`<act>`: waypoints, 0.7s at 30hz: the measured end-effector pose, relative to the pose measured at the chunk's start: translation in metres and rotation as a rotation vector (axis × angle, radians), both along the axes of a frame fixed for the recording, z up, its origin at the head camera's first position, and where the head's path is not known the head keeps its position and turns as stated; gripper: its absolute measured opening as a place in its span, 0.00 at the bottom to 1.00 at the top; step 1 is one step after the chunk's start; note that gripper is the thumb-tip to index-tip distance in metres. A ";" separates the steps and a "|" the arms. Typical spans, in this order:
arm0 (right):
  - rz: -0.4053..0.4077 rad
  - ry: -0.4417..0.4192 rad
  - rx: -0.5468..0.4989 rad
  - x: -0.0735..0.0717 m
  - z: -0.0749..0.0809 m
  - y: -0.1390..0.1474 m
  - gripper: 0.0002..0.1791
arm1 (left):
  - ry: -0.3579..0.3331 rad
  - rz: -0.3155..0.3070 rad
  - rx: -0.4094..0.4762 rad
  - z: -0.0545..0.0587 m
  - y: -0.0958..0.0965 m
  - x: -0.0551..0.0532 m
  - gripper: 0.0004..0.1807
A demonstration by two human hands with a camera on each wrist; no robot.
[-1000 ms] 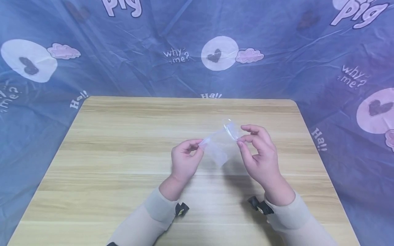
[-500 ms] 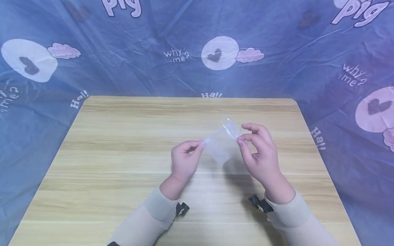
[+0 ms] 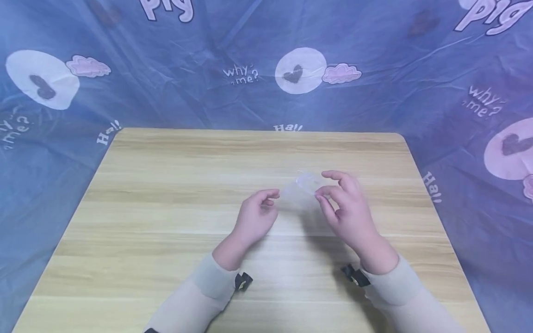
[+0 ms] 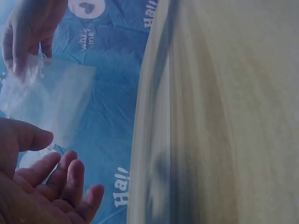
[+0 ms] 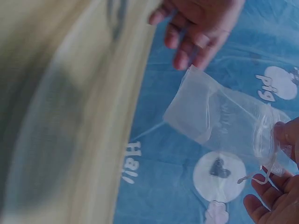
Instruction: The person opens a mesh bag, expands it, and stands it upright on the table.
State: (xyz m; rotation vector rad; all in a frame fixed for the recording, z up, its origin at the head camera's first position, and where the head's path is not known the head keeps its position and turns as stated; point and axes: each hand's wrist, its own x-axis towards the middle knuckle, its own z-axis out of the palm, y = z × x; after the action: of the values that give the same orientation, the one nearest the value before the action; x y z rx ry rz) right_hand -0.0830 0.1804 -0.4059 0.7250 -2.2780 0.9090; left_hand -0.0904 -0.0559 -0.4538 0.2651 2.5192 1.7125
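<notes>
A sheer white drawstring pouch (image 3: 306, 185) hangs in the air over the table, faint in the head view. The right wrist view shows the mesh pouch (image 5: 231, 112) plainly, with its gathered mouth and a thin cord (image 5: 254, 178) trailing near the right fingers. My right hand (image 3: 351, 212) pinches the pouch by its gathered end between thumb and forefinger, the other fingers spread. My left hand (image 3: 256, 215) holds nothing; its fingers are loosely bent just left of the pouch's lower end. In the left wrist view, the pouch (image 4: 65, 93) stretches from the right fingers toward my left thumb.
A light wood-grain table (image 3: 145, 208) lies beneath both hands. Behind and beside it hangs a blue printed cloth (image 3: 187, 83). Black bands sit on both sleeve cuffs, and a shadow falls on the table below my right hand.
My left hand has let go of the pouch's far end, and its thumb and forefinger have parted. The pouch now hangs from my right hand, which has shifted slightly left.
</notes>
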 end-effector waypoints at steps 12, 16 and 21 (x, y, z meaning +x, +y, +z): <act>0.053 0.081 0.172 0.001 -0.032 -0.006 0.07 | 0.100 0.009 -0.255 -0.005 0.011 0.000 0.14; 0.067 0.083 0.187 0.003 -0.040 -0.005 0.07 | 0.054 -0.003 -0.275 -0.006 0.012 0.001 0.14; 0.076 0.061 0.189 0.007 -0.049 -0.003 0.05 | -0.007 -0.024 -0.280 -0.010 0.014 0.002 0.14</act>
State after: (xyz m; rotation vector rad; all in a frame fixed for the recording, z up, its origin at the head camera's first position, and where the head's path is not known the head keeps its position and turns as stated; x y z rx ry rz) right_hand -0.0764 0.1771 -0.4545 0.9146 -2.3163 0.7004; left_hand -0.0887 -0.0416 -0.4640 0.2652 2.6951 1.3257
